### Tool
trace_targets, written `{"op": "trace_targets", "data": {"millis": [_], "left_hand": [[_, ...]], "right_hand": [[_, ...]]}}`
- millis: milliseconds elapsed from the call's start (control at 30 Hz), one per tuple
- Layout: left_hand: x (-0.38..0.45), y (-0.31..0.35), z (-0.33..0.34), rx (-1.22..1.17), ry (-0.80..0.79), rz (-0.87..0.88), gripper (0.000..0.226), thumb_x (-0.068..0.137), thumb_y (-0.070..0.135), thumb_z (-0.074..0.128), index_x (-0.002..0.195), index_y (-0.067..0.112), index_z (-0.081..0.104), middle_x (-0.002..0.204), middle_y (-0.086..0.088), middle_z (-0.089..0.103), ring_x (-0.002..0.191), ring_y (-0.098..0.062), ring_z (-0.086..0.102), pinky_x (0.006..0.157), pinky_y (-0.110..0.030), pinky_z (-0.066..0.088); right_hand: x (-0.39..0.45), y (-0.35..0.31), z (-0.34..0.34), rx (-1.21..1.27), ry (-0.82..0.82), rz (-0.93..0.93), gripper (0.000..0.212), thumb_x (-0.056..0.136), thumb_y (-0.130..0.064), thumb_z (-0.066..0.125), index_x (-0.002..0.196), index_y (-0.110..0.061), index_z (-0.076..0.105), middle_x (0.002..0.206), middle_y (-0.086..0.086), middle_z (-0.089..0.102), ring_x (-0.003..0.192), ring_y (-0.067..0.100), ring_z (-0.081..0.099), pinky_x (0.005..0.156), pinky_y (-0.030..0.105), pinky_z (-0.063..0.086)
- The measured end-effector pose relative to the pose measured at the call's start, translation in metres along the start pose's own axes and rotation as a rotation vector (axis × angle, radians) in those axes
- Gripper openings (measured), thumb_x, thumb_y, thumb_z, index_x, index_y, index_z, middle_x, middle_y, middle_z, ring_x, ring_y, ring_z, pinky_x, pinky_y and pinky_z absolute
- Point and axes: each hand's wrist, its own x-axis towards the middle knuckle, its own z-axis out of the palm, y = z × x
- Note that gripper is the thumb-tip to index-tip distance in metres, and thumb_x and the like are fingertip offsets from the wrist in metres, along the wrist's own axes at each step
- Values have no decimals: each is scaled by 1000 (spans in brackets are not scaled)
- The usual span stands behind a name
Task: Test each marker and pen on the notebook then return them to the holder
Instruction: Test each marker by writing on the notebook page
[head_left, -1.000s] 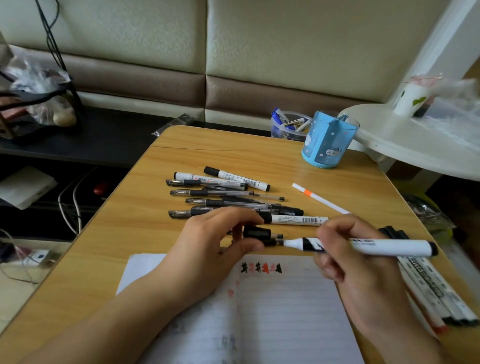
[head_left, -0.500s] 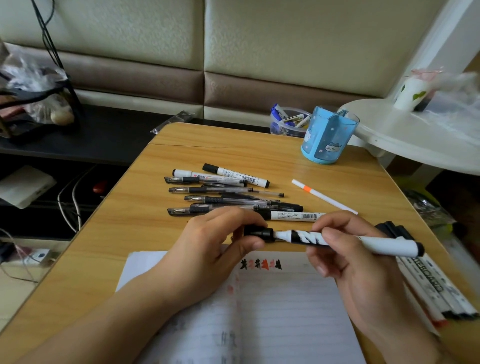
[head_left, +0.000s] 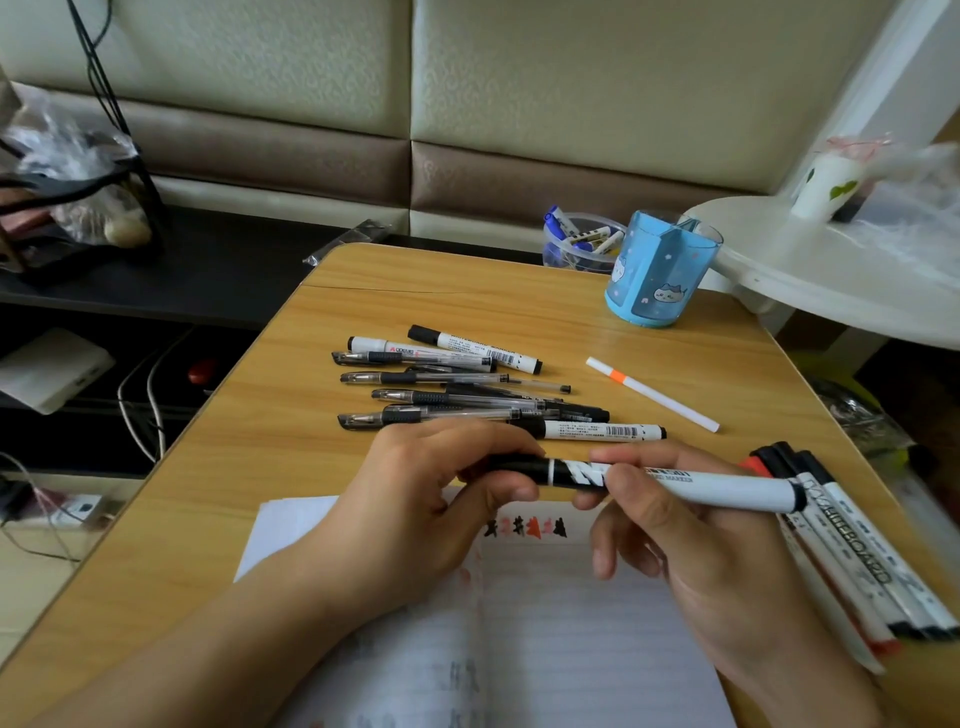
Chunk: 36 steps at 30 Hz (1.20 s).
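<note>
We hold the whiteboard marker (head_left: 727, 486) level above the notebook (head_left: 545, 623): our left hand (head_left: 431, 499) closed on its black cap (head_left: 519, 464), our right hand (head_left: 691, 530) closed round the barrel, probably to press it shut. The blue holder (head_left: 660, 270) waits far back on the surface (head_left: 291, 415).

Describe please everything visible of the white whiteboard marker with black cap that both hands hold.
The white whiteboard marker with black cap has a smooth, plastic-looking barrel with black zigzag pattern, dark print and a black end plug. It lies nearly level above the open lined notebook, cap to the left. The left hand grips the cap; the right hand pinches the barrel. The cap appears seated.
</note>
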Motion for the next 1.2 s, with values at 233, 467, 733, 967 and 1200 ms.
{"op": "trace_targets", "data": {"millis": [233,467,733,967,1200], "left_hand": [[1,10,-1,-50,6,-5,20,92,24,58,99,12,72,77,14,63,63,2,56,61,-14,42],[2,10,-2,-31,-64,-35,20,91,26,57,99,16,73,79,15,65,69,-6,62,61,-22,48],[4,-11,-3,146,3,-15,24,88,35,59,105,20,69,90,15,69,79,2,63,64,-23,53],[2,-15,2,388,-68,34,39,90,43,53,116,17,67,108,8,66,93,-5,63,76,-23,55],[30,-11,1,931,-373,-11,33,94,51,43,119,33,55,100,10,66,59,-6,60,43,-20,49]], "right_hand": [[-3,1,3,17,2,-46,40,66,-57,78,88,-24,76,75,16,71,42,24,61,39,20,33],[-1,2,1,-62,-54,-76,28,73,-42,77,91,-20,76,74,17,72,46,24,60,48,13,44],[8,-5,-31,-104,41,-89,18,77,-15,67,93,-20,61,71,13,67,56,23,57,50,28,47],[10,-6,-35,-119,108,-114,15,79,-9,68,91,-11,58,70,12,67,55,20,58,52,27,49],[-6,-41,-70,-88,180,-185,6,90,-5,64,94,-4,60,65,8,65,55,26,55,51,32,47]]}}
